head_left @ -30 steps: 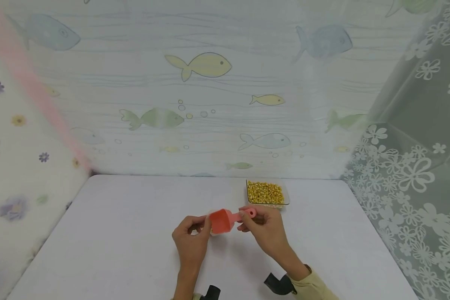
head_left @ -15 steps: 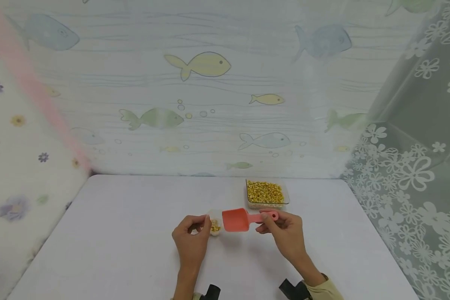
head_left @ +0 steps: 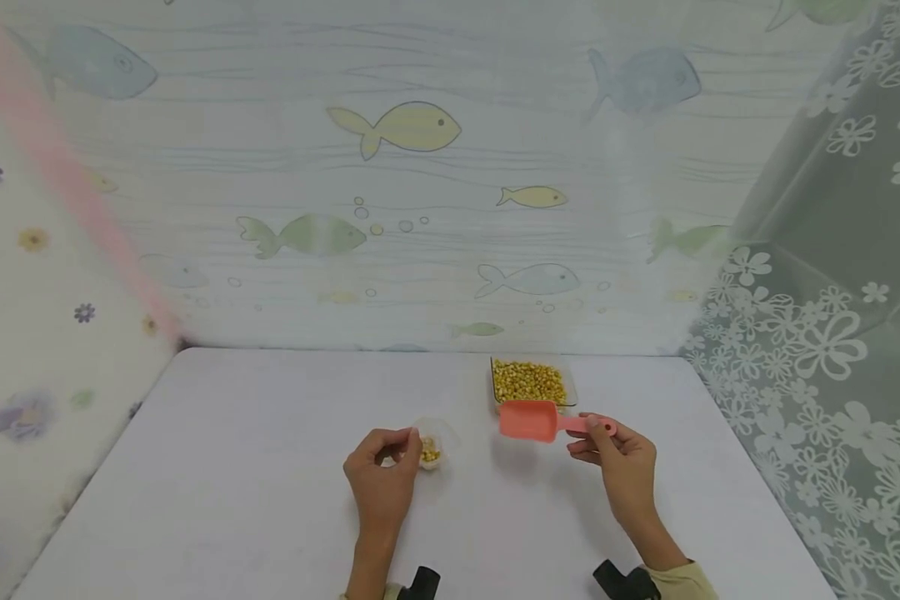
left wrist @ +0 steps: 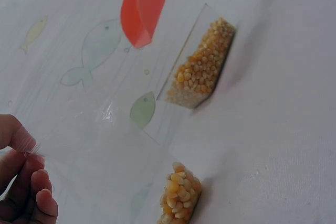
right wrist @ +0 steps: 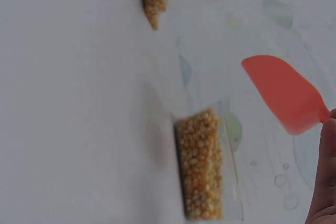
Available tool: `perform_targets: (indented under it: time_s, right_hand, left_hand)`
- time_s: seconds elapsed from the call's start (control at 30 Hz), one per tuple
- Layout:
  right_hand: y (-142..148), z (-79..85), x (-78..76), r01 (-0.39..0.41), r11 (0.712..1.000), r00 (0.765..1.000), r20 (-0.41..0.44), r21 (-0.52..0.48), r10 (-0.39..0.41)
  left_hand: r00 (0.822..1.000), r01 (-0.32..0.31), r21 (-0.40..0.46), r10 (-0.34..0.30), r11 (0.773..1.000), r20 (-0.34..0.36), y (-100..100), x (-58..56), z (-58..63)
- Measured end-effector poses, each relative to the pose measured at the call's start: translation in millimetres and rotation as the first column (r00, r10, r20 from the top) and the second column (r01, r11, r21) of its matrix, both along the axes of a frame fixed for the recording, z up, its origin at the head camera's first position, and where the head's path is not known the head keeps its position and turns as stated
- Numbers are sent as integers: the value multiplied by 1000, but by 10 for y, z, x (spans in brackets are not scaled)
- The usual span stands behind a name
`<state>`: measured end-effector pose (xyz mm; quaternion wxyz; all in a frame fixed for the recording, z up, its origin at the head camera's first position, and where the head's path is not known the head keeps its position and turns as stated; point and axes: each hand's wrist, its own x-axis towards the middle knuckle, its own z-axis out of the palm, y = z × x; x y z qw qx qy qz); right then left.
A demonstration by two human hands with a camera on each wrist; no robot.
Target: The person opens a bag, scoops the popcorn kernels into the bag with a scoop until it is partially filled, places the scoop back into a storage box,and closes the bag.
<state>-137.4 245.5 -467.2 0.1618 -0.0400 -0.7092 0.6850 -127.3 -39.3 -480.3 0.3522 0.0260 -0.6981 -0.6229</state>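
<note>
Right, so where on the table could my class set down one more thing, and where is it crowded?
Most bare table lies left of the left hand, out to the left edge. A smaller patch lies between the right hand and the right edge. It is crowded between the hands: bag, scoop and, just behind, the dish.

White desk. Carries a clear box of corn near the far edge and, nearer, a clear bag.

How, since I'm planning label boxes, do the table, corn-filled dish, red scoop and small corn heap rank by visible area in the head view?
1. Table
2. Corn-filled dish
3. Red scoop
4. Small corn heap
Apparent sizes only: the scoop is nearer the camera than the dish.
</note>
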Motion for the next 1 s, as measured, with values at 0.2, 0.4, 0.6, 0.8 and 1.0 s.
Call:
perform_targets:
  time_s: [0.2, 0.4, 0.6, 0.8, 1.0]
  right_hand:
    - [217, -90, -132, 92, 995, 995, 21, 28, -93]
    - [352, -93, -292, 150, 989, 987, -60, -14, -150]
    - [338, -92, -420, 172, 981, 970, -189, 88, -153]
    - [306, -77, -538, 151, 974, 963, -246, 166, -107]
    - [274, -3, -616, 124, 923, 974, -220, 365, -44]
  left_hand:
    - [1000, -14, -19, 14, 1000, 16, 7, -26, -37]
    - [1000, 9, 9, -9, 1000, 0, -10, -10, -48]
    - [1000, 17, 13, -17, 1000, -6, -9, 9, -54]
    - [1000, 11, 16, -12, 1000, 4, 15, 50, -60]
    - [1000, -7, 14, 7, 1000, 17, 51, 84, -58]
